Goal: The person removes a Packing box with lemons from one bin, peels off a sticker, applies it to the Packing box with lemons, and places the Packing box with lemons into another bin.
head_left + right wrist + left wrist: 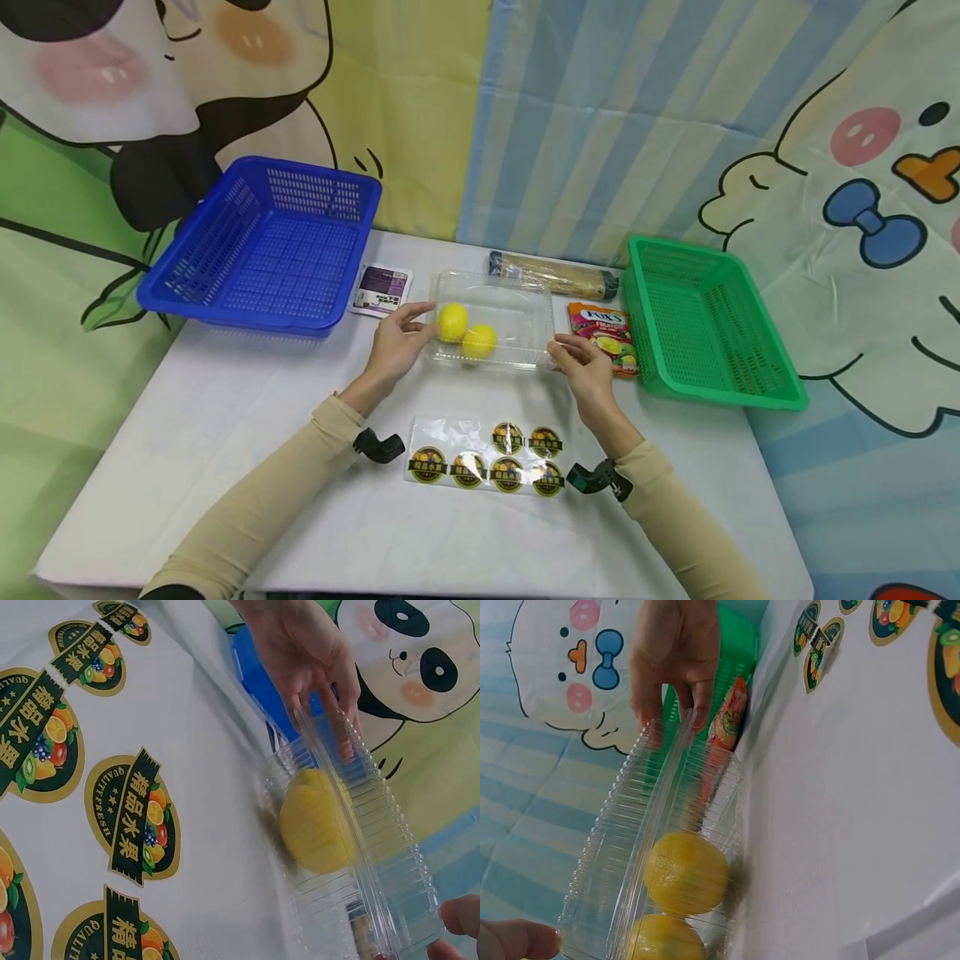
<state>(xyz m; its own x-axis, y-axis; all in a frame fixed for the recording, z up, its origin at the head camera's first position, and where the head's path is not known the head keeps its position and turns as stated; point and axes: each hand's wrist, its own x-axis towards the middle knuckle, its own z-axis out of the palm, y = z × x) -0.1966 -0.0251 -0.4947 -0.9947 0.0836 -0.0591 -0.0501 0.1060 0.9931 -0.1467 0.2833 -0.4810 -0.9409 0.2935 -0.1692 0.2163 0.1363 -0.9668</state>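
Six round fruit stickers (487, 462) on a clear backing sheet lie nearest on the white surface (225, 467). Just beyond, mid-surface, sits a clear ribbed clamshell box (491, 321) holding two yellow lemons (465, 332), its lid nearly shut. The left hand (397, 342) holds the box's left end, fingers curled on its edge; the right hand (581, 367) pinches the right end. Farther off, a blue basket (262, 246) stands left and a green basket (705, 325) right.
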